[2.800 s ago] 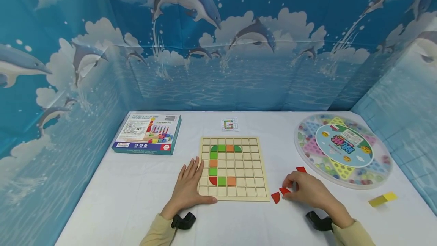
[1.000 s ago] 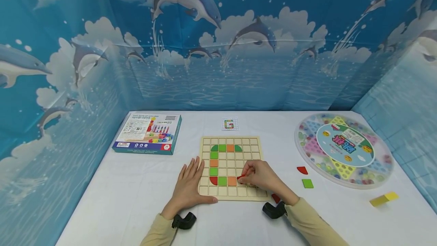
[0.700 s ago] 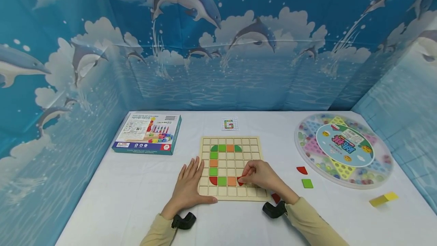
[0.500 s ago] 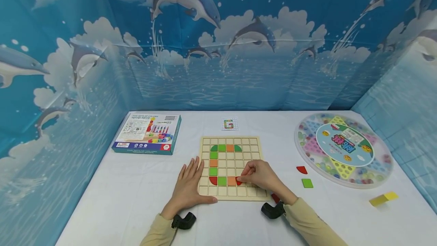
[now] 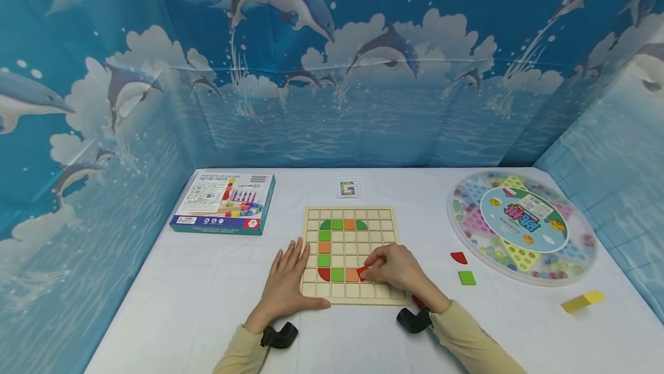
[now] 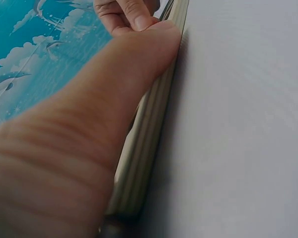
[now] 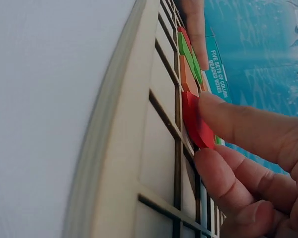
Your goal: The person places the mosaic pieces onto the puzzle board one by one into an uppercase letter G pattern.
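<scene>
A wooden grid board (image 5: 384, 234) lies on the white table, with green, orange and red tiles set in several cells. My left hand (image 5: 285, 284) rests flat at its front left corner, fingers spread over the left edge and thumb along the front edge. Over the board, my right hand (image 5: 395, 269) pinches a red quarter-circle tile (image 7: 195, 119) between thumb and fingers. That tile is slightly tilted beside the orange square tile (image 5: 351, 275) in the lower coloured row. In the left wrist view, my left thumb (image 6: 159, 42) lies along the board's side.
Right of the board lie a red quarter-circle tile (image 5: 459, 257), a green square tile (image 5: 467, 278) and another red tile (image 5: 418, 301) partly behind my right wrist. A pattern card (image 5: 349, 188), a boxed bead set (image 5: 223, 204), a round marble game (image 5: 524, 230) and a yellow block (image 5: 583, 302) stand around.
My right hand has moved left from the loose tiles onto the board with a red tile, uncovering the green square. Lately that tile has shifted slightly left and tilted. My left hand stays put.
</scene>
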Action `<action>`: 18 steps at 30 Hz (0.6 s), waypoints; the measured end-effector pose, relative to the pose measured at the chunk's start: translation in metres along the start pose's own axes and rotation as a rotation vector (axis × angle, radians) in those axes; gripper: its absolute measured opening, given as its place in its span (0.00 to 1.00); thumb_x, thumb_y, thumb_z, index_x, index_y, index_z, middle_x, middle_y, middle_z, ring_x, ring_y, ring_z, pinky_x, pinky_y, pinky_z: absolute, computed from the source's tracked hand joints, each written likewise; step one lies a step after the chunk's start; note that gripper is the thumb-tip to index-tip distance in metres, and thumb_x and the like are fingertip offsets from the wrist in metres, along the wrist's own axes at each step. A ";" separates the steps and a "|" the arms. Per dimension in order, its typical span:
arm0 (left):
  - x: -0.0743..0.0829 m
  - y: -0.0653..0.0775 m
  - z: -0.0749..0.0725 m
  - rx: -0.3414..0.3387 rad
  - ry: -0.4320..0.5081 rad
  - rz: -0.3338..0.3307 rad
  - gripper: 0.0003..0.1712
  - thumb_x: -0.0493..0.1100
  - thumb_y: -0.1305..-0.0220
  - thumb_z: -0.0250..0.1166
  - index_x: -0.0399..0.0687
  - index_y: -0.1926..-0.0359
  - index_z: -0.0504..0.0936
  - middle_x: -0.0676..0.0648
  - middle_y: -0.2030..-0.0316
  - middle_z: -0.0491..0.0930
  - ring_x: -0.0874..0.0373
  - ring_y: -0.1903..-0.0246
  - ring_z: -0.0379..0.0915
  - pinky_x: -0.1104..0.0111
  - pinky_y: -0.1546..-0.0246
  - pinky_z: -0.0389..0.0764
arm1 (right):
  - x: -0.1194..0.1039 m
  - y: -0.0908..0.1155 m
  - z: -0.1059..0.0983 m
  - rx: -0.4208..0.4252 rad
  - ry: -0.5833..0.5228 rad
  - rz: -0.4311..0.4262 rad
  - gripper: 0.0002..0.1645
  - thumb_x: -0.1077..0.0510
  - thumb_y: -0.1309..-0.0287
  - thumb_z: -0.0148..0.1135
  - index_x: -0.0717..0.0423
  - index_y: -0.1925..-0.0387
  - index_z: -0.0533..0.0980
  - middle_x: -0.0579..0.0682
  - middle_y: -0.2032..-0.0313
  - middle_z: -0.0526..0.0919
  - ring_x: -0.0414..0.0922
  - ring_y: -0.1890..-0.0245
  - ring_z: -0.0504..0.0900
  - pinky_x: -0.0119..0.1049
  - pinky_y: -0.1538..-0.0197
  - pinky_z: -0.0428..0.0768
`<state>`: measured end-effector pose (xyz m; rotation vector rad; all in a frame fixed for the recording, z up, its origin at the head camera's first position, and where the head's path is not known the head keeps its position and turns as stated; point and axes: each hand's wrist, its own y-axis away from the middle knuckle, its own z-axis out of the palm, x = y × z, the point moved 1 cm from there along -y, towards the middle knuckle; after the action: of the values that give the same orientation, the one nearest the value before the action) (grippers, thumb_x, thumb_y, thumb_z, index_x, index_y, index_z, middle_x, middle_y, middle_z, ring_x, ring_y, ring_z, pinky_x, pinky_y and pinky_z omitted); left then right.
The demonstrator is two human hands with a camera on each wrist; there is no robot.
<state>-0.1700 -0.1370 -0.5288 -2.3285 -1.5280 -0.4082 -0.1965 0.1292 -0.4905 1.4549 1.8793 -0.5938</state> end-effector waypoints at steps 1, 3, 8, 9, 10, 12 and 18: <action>0.000 0.000 0.000 0.000 0.003 -0.001 0.73 0.79 0.65 0.66 0.42 0.26 0.48 0.43 0.27 0.41 0.49 0.28 0.31 0.53 0.32 0.34 | 0.000 0.001 -0.001 -0.004 0.013 -0.003 0.11 0.54 0.62 0.79 0.49 0.76 0.82 0.40 0.84 0.74 0.39 0.82 0.71 0.32 0.76 0.67; 0.001 0.000 0.000 0.000 0.005 -0.002 0.73 0.79 0.65 0.66 0.42 0.26 0.48 0.43 0.27 0.41 0.49 0.28 0.31 0.53 0.32 0.34 | 0.000 0.002 -0.002 -0.007 0.047 -0.014 0.12 0.54 0.62 0.79 0.49 0.76 0.82 0.39 0.85 0.74 0.39 0.83 0.71 0.32 0.76 0.67; 0.001 0.000 -0.001 -0.004 -0.001 -0.001 0.74 0.79 0.65 0.66 0.42 0.26 0.48 0.43 0.27 0.41 0.49 0.28 0.31 0.54 0.32 0.34 | -0.002 0.006 -0.004 0.013 0.137 -0.059 0.11 0.52 0.61 0.78 0.46 0.77 0.81 0.36 0.86 0.72 0.36 0.84 0.69 0.32 0.77 0.67; 0.001 0.000 -0.001 -0.005 -0.003 -0.001 0.74 0.78 0.65 0.66 0.42 0.26 0.48 0.43 0.27 0.41 0.49 0.28 0.31 0.54 0.32 0.34 | -0.003 0.007 -0.004 0.019 0.150 -0.063 0.11 0.52 0.61 0.78 0.46 0.78 0.81 0.35 0.86 0.72 0.36 0.83 0.69 0.32 0.77 0.67; 0.001 0.000 -0.001 -0.006 -0.004 0.000 0.73 0.78 0.65 0.66 0.42 0.26 0.48 0.43 0.27 0.41 0.49 0.28 0.31 0.54 0.32 0.34 | -0.003 0.008 -0.004 0.023 0.163 -0.064 0.11 0.52 0.61 0.78 0.45 0.78 0.81 0.35 0.86 0.72 0.36 0.83 0.69 0.32 0.77 0.67; 0.001 0.000 -0.001 -0.003 -0.006 0.001 0.73 0.78 0.65 0.66 0.42 0.26 0.48 0.42 0.27 0.41 0.49 0.28 0.31 0.54 0.32 0.34 | -0.004 0.008 -0.004 0.032 0.185 -0.065 0.11 0.51 0.61 0.78 0.44 0.78 0.81 0.34 0.86 0.72 0.35 0.83 0.69 0.32 0.77 0.67; 0.002 0.001 -0.002 0.003 0.003 0.006 0.73 0.77 0.65 0.67 0.41 0.27 0.49 0.42 0.27 0.42 0.48 0.28 0.32 0.53 0.33 0.35 | -0.006 0.010 -0.004 0.062 0.245 -0.102 0.12 0.48 0.63 0.79 0.43 0.78 0.81 0.33 0.84 0.69 0.35 0.82 0.67 0.32 0.78 0.66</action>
<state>-0.1687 -0.1364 -0.5265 -2.3287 -1.5189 -0.4069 -0.1874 0.1308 -0.4829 1.5361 2.1530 -0.5457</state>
